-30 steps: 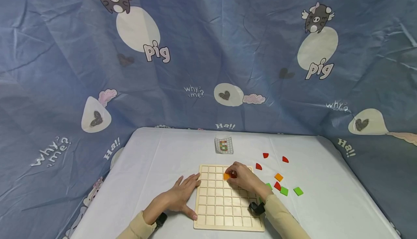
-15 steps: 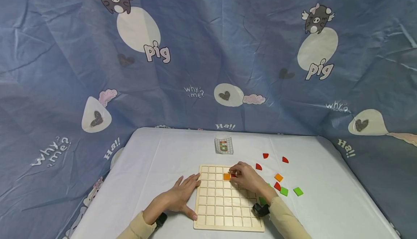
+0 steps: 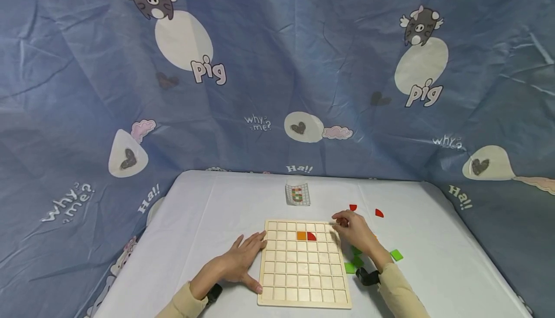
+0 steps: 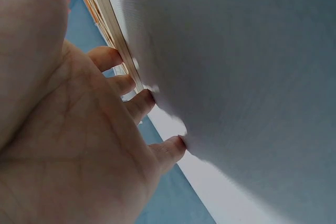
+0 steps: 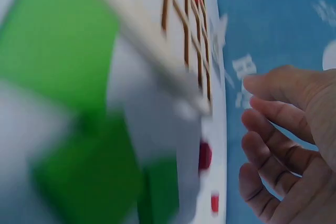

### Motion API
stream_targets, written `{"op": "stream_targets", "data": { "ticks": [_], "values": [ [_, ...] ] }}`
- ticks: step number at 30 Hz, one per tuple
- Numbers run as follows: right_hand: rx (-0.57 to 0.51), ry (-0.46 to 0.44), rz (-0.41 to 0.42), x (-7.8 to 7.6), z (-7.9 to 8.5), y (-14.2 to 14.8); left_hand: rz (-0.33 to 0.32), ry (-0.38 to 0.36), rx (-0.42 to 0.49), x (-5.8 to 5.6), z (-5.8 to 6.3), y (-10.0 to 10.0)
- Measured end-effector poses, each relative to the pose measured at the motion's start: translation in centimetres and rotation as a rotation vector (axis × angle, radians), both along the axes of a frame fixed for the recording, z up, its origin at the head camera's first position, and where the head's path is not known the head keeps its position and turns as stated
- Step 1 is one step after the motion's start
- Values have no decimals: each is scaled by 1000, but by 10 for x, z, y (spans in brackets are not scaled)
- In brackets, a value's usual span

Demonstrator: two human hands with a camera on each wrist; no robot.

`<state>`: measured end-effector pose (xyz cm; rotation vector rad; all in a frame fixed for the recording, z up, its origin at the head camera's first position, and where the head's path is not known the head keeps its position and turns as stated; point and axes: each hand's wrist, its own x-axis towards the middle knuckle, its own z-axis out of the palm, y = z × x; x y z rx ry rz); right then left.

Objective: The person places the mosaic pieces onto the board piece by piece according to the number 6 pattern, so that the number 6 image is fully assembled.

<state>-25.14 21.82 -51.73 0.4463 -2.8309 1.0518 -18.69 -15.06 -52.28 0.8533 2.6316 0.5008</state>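
Observation:
A wooden grid board (image 3: pixel 297 267) lies on the white table, with an orange square tile (image 3: pixel 301 236) and a red quarter-circle tile (image 3: pixel 311 236) side by side in its second row. My left hand (image 3: pixel 240 262) rests along the board's left edge, fingers spread; in the left wrist view its fingertips (image 4: pixel 142 103) reach down at the edge. Over the board's upper right corner is my right hand (image 3: pixel 357 233), with loosely bent fingers. The right wrist view shows nothing between those fingers (image 5: pixel 257 148). A loose red tile (image 5: pixel 205 156) lies beyond the board's edge there.
Right of the board lie several loose tiles, among them a red one (image 3: pixel 353 207), another red one (image 3: pixel 379 213) and a green square (image 3: pixel 396 255). My right hand and forearm cover some. A printed grid card (image 3: pixel 297 194) lies behind the board.
My right hand has let go of the red quarter-circle tile, which stays beside the orange square, and has moved right to the board's corner. The left hand has stayed in place.

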Motion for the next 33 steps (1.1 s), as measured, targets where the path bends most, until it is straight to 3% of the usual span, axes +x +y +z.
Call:
{"op": "stream_targets", "data": {
  "ticks": [10, 18, 25, 33],
  "values": [
    [5, 24, -236, -9, -5, 62, 0, -16, 15, 1, 2, 0],
    [-33, 51, -456, -14, -12, 88, 7, -13, 1, 0, 2, 1],
    [-7, -47, -498, -18, -16, 96, -8, -11, 9, 0, 3, 0],
    [-10, -92, -520, -26, -17, 99, -3, -2, 6, 0, 3, 0]
  ]
}}
